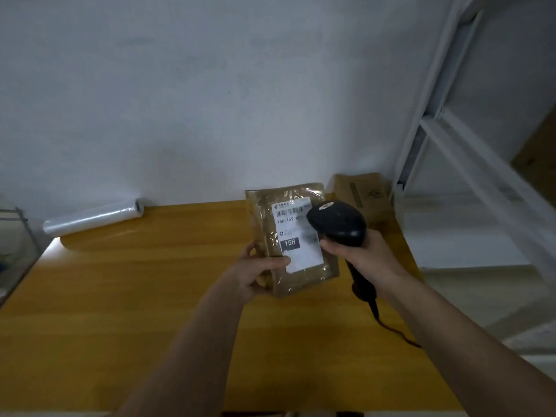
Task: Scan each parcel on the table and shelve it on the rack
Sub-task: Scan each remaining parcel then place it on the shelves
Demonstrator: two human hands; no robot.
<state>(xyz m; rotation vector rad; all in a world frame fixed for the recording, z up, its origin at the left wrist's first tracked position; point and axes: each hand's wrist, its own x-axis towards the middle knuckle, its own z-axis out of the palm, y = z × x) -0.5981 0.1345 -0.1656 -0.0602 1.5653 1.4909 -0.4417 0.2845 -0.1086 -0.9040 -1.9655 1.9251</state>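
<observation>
the left hand [255, 270] has its grip clamped on the parcel [290, 239], lifted above the tabletop [150, 296] at 1 o'clock; the right hand [356, 254] has its grip clamped on the scanner [337, 221]; its head covers part of the label [296, 233], so the scan may miss; the thumb-edge hold may slip.

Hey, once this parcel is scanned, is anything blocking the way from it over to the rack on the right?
Nothing visible does. The parcel is held up by the left hand; the white rack stands open to its right. Only the scanner in the right hand and a second brown parcel, lying low by the rack, sit on that side.
</observation>
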